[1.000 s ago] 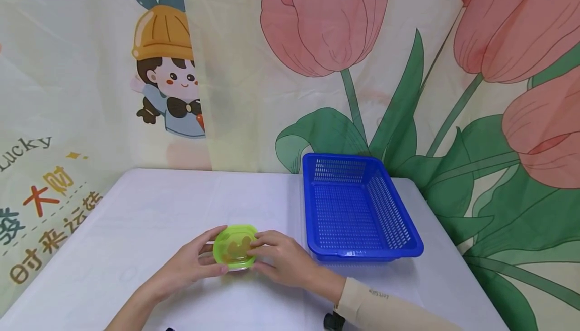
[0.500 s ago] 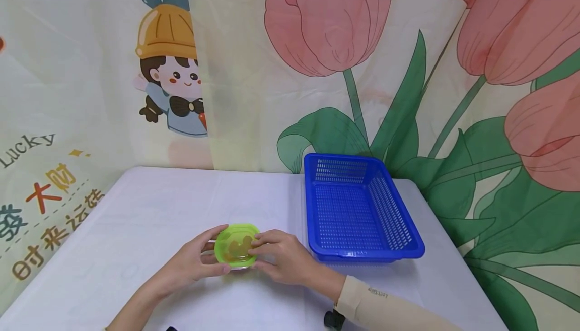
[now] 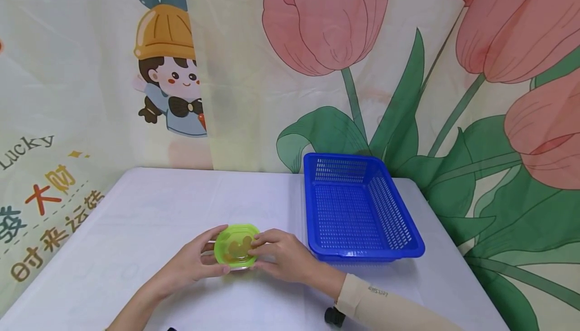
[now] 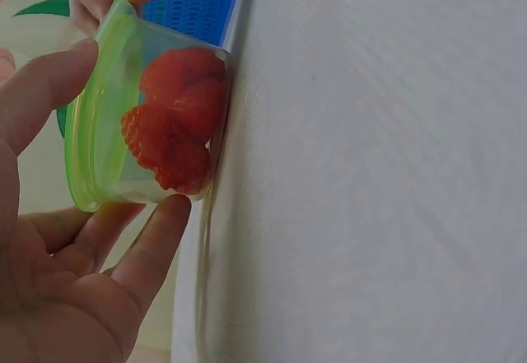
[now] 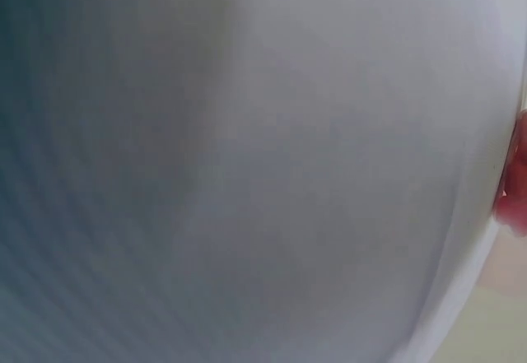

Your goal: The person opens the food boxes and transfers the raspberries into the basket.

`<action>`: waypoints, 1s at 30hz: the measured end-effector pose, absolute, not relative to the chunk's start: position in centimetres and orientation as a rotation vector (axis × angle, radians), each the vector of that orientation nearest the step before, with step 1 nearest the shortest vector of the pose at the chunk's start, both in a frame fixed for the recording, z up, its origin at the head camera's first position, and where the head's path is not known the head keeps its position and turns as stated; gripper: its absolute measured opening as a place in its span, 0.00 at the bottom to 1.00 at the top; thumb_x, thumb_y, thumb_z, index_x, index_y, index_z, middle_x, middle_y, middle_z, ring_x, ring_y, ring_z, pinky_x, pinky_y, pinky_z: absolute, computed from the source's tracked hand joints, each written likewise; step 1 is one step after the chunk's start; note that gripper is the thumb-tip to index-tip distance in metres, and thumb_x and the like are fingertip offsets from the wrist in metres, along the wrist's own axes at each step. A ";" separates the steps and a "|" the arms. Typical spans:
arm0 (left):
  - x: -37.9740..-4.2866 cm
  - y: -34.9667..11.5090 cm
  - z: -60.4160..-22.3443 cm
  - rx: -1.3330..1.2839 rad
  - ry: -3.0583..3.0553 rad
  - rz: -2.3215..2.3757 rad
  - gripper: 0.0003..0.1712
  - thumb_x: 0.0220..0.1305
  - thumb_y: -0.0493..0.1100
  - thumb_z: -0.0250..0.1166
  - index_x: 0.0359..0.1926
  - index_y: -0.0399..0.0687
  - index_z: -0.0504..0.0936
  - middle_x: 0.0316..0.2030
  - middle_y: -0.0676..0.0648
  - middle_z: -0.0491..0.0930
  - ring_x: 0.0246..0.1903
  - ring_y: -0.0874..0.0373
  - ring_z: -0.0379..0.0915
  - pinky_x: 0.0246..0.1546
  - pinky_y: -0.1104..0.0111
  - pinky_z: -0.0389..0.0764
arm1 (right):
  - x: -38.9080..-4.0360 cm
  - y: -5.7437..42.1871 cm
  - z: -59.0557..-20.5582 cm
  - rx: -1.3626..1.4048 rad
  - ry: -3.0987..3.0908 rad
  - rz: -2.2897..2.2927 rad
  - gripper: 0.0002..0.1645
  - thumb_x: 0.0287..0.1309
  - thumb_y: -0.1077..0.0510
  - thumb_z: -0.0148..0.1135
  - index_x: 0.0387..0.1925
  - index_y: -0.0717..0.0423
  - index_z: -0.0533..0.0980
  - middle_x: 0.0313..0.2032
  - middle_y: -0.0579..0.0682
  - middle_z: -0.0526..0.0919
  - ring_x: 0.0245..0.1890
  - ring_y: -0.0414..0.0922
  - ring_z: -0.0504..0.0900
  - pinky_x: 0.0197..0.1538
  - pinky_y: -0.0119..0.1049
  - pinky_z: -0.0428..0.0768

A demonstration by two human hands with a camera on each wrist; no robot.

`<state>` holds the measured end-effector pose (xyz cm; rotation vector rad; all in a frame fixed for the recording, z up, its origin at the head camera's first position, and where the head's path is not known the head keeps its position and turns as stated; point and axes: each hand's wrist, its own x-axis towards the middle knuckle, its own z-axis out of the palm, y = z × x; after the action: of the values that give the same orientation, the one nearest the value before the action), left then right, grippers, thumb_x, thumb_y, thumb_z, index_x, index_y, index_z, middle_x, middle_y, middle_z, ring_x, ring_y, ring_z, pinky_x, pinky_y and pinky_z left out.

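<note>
A small clear food container (image 4: 152,186) with a translucent green lid (image 3: 237,245) sits on the white table, near the middle of the head view. Through its clear wall in the left wrist view show bumpy red berry-like pieces (image 4: 177,116). My left hand (image 3: 201,259) grips the container from the left, fingers and thumb around its side and lid rim. From the right, my right hand (image 3: 287,258) pinches the lid's edge with its fingertips. The lid covers the container. Only a sliver of the red pieces (image 5: 515,182) enters the right wrist view, which is mostly blurred white cloth.
A blue perforated plastic basket (image 3: 358,255) stands right of the hands, toward the back of the white-covered table (image 3: 172,205). A printed curtain with tulips (image 3: 326,18) hangs behind the table. A small black object (image 3: 334,317) shows below the right sleeve.
</note>
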<state>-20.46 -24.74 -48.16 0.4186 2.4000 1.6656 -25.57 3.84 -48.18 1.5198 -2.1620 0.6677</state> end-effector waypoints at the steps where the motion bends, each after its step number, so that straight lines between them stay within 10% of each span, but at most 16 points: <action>1: -20.5 -24.7 -48.2 0.421 2.404 1.662 0.58 0.60 0.44 0.81 0.83 0.45 0.56 0.73 0.34 0.65 0.66 0.36 0.74 0.54 0.67 0.84 | -25.6 3.8 -48.2 1.522 -2.158 0.668 0.18 0.53 0.52 0.85 0.45 0.52 0.91 0.47 0.47 0.91 0.56 0.44 0.87 0.65 0.28 0.77; 30: -20.6 -24.9 -48.2 0.424 2.419 1.641 0.58 0.59 0.46 0.82 0.82 0.45 0.57 0.72 0.35 0.65 0.67 0.37 0.73 0.57 0.61 0.84 | -26.2 4.0 -48.1 1.575 -2.046 0.528 0.18 0.52 0.49 0.85 0.44 0.50 0.91 0.46 0.46 0.91 0.53 0.41 0.88 0.62 0.27 0.79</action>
<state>-20.62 -24.86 -48.24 0.4242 2.4186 1.6408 -26.23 3.99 -48.08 1.5749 -2.0459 0.5283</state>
